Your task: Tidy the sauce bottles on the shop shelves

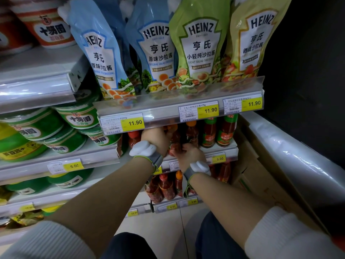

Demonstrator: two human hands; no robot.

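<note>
Red sauce bottles [192, 132] stand on the middle shelf [224, 148] under the dressing rail. Two green-labelled bottles [209, 136] stand at the right of that row. My right hand [188, 156] grips a red sauce bottle [175, 148] at the shelf's front edge, with its fingers curled round it. My left hand [155, 137] reaches into the same shelf just left of it. Its fingers are hidden under the price rail [158, 114], among the bottles. More red bottles [165, 186] fill the shelf below.
Heinz dressing pouches [199, 49] hang over the top shelf above my hands. Green-lidded paste tubs [78, 116] fill the shelves to the left. Cardboard boxes [261, 176] and a plastic-wrapped edge [291, 156] stand close on the right.
</note>
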